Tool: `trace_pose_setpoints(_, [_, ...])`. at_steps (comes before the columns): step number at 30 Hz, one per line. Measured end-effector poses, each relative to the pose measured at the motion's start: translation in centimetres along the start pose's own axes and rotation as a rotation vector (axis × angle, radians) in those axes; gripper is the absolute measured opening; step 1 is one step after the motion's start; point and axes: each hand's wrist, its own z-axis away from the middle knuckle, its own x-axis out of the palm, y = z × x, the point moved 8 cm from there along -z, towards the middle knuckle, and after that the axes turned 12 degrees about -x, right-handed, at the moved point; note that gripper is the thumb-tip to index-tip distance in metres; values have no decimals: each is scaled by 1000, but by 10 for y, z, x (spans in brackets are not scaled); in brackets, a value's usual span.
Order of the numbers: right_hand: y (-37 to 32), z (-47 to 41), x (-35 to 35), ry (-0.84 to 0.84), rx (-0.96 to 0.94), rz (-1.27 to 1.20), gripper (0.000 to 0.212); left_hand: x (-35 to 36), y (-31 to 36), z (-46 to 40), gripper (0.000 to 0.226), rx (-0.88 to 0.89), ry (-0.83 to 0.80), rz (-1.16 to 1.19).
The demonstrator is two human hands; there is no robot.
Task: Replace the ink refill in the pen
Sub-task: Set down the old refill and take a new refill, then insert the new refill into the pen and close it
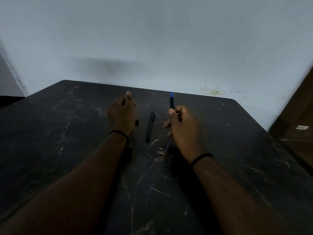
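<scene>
Right hand (182, 128) grips a blue-tipped pen part (172, 101) upright — left hand (122, 114) loose, holding nothing. Black cap (150, 126) lies between them. Mid-disassembly, likely; next needs a two-handed pull.

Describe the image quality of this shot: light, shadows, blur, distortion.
Head view: dim, cool light; the dark table swallows the black pen cap lying on it. A soft broad shadow smears the wall. Wide-angle bending curves the frame edges. The left hand is slightly blurred; the right hand holds a blue-tipped pen that reads clearly.
</scene>
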Motion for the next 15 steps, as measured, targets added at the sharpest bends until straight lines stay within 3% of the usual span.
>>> trace_pose_setpoints(4, [2,0,-1,1,-5,34,17,0,-2,-6,50,16,42,-147])
trace_pose_setpoints(8, [3,2,-1,3,-4,34,16,-3,-2,-10,37,53,60,-445])
trace_pose_setpoints(10, [2,2,0,-3,-5,27,15,-2,-7,-12,43,30,56,-621])
trace_pose_setpoints(12, [2,3,1,-12,0,34,14,1,-11,-11,49,35,3,-754])
trace_pose_setpoints(15, [2,3,1,-4,3,40,16,11,-7,-9,34,104,-106,-842])
